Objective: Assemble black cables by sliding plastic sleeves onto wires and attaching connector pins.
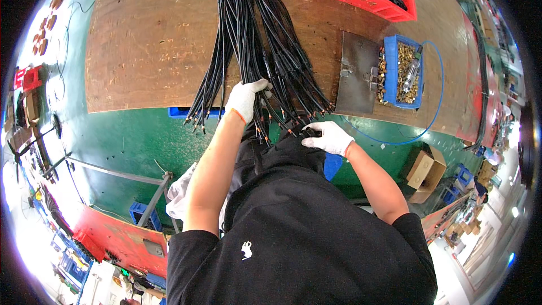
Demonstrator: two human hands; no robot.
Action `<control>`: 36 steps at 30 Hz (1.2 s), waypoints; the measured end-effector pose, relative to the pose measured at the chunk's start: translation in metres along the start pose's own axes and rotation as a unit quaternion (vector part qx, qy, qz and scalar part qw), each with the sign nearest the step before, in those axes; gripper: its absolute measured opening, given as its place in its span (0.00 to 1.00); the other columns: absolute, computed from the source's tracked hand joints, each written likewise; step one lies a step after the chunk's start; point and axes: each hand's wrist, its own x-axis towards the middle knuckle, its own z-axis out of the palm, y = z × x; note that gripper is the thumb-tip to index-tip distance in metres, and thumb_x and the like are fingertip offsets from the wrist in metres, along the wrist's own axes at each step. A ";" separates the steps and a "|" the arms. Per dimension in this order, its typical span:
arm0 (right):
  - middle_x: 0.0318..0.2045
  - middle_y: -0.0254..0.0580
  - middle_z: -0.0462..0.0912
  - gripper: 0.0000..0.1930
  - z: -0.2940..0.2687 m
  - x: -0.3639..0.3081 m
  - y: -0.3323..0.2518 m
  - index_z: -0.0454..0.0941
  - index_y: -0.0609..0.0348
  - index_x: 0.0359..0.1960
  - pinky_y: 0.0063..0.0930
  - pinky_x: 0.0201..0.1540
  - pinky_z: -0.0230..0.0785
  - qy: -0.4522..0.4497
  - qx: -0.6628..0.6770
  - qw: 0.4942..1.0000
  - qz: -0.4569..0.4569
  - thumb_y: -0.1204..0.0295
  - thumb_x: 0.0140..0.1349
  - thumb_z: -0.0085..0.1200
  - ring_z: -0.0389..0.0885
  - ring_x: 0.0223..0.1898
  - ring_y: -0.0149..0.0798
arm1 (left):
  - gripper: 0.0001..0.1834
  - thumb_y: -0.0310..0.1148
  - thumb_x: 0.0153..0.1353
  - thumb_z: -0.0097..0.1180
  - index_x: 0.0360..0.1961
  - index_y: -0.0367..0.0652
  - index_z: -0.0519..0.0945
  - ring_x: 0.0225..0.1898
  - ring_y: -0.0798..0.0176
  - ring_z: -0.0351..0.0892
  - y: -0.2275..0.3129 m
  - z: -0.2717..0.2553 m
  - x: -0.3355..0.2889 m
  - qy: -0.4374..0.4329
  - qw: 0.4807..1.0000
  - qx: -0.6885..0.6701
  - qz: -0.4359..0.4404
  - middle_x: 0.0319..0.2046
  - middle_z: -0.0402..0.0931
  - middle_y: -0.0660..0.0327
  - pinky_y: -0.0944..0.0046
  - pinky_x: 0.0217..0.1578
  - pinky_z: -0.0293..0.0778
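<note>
A thick bundle of black cables (237, 28) runs from the far edge of view toward me, with stripped copper-coloured ends fanned out over the table's near edge. My left hand (244, 100), in a white glove, is closed around part of the bundle near those ends. On the right, my gloved right hand (332, 138) is closed with fingertips pinched on small black pieces (309, 132) beside the cable ends. Their exact kind is too small to tell. More cables spread between and beyond both hands.
The bundle lies on a brown wooden table (152, 39). A red crate (361, 0) of black parts stands at the far right. Nearer are a metal plate (355, 73) and a blue bin (418, 100) with brass-coloured fittings, a tool and a blue hose (442, 73). An open cardboard box (432, 172) sits lower right.
</note>
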 end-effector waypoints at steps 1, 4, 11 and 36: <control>0.53 0.58 0.88 0.38 0.001 0.001 0.001 0.81 0.65 0.61 0.37 0.60 0.74 0.000 0.000 1.000 0.000 0.47 0.57 0.70 0.87 0.54 0.50 | 0.09 0.35 0.68 0.65 0.40 0.40 0.87 0.30 0.66 0.83 0.000 0.001 -0.001 0.004 1.000 -0.008 -0.001 0.32 0.86 0.62 0.64 0.29 0.79; 0.52 0.56 0.88 0.36 0.002 0.001 0.003 0.81 0.66 0.61 0.36 0.60 0.74 0.030 -0.041 0.998 0.023 0.49 0.58 0.71 0.86 0.53 0.46 | 0.10 0.36 0.68 0.65 0.40 0.39 0.87 0.29 0.66 0.83 0.002 0.001 -0.002 0.004 1.000 -0.019 -0.008 0.32 0.86 0.62 0.63 0.30 0.79; 0.49 0.49 0.89 0.32 0.000 -0.002 -0.007 0.82 0.66 0.60 0.33 0.59 0.73 0.012 0.062 0.998 0.031 0.54 0.61 0.71 0.84 0.50 0.37 | 0.12 0.38 0.69 0.64 0.39 0.39 0.87 0.30 0.66 0.82 0.005 -0.002 -0.003 -0.012 1.000 -0.002 -0.021 0.32 0.85 0.63 0.64 0.31 0.78; 0.36 0.46 0.89 0.22 -0.011 0.079 -0.094 0.86 0.66 0.49 0.33 0.45 0.78 0.064 0.126 0.990 0.026 0.58 0.63 0.65 0.86 0.37 0.36 | 0.12 0.35 0.69 0.65 0.47 0.38 0.85 0.33 0.63 0.85 0.000 0.001 -0.003 0.014 0.997 -0.059 -0.039 0.39 0.87 0.58 0.60 0.34 0.82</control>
